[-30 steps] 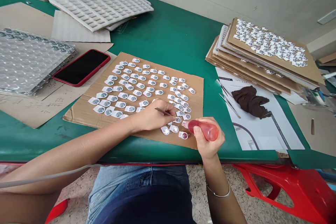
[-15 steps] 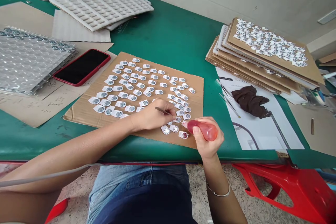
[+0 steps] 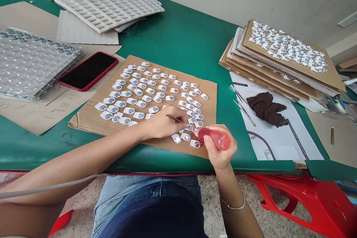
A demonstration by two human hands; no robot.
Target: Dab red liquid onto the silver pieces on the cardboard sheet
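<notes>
red bottle [image 3: 214, 138] nudged slightly left, right hand [image 3: 224, 154] wrapped round it — left hand [image 3: 163, 122], pinching thin tool [image 3: 173, 118], partly hides white tags [image 3: 128, 111].

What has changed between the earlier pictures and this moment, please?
The right hand and its red bottle have edged slightly left, toward the left hand; nothing was grasped or released. The left hand, its thin tool, the cardboard sheet and the phone stayed put.
</notes>
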